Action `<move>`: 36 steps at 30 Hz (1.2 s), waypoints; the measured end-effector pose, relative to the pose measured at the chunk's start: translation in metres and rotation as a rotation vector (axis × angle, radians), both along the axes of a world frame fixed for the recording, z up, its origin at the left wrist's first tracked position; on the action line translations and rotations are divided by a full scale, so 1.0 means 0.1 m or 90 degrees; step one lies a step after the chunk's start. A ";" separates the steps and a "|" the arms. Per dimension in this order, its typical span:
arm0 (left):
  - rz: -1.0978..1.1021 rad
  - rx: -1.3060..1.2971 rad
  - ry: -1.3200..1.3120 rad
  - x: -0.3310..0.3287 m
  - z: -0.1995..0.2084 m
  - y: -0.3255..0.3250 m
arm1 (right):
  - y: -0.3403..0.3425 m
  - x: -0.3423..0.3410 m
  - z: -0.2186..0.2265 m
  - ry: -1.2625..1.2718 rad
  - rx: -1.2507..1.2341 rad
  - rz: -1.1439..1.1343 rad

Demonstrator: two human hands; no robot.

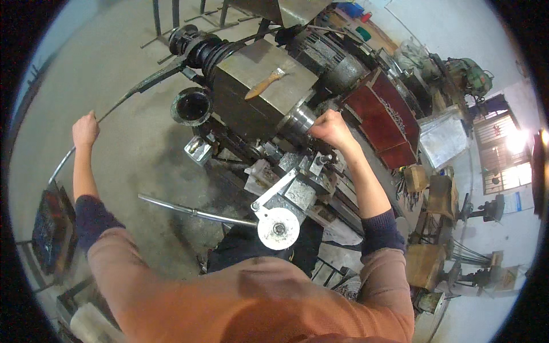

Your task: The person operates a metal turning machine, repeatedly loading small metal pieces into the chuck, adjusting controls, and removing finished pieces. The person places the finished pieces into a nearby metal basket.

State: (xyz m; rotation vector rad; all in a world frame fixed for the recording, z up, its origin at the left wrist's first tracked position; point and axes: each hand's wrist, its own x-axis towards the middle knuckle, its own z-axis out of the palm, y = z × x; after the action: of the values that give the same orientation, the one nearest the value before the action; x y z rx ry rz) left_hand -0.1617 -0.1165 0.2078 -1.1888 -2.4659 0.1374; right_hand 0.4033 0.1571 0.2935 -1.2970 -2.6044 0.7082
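The brush (264, 86) lies on the machine housing (251, 60), in the upper centre of the frame. Left of this housing is the lever (150, 82), right the spindle (299, 119). The handwheel (278, 228) is at lower centre.

Arms (369, 186) spread, left fingers (89, 124) clenched — right fingers (325, 122) curled

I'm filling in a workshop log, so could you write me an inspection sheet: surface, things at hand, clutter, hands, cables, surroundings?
Surface: flat-topped metal housing, with a wooden-handled brush lying on it.
Things at hand: long lever; shiny metal cylinder at the housing's side.
Clutter: red metal box with what look like metal shavings.
Hands: left hand closed around the lever; right hand curled at the cylinder's end, grip unclear.
Cables: none identifiable for certain.
Surroundings: grey floor; bright barred window.
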 end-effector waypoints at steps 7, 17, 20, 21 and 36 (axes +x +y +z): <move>0.064 0.065 -0.176 0.16 0.05 0.24 | 0.01 0.08 -0.09 0.008 0.003 -0.007; -0.255 -0.071 -0.463 1.82 -1.92 1.20 | -0.48 0.91 0.30 0.158 0.230 -0.017; -0.343 -0.251 -0.324 1.91 -1.72 1.31 | -0.78 1.68 0.28 0.118 0.254 -0.109; -0.362 -0.312 -0.257 1.85 -1.70 1.39 | -0.88 1.95 0.22 0.105 0.254 -0.148; -0.072 -0.054 -0.663 1.61 -0.89 -0.22 | -2.78 6.22 -1.09 -0.499 -0.160 -0.738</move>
State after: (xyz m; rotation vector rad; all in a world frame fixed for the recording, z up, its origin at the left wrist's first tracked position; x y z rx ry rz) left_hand -0.0010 -0.1383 0.1185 -1.7310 -3.2341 -0.5563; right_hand 1.0249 -0.1207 0.1846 -3.1433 -1.5212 0.3004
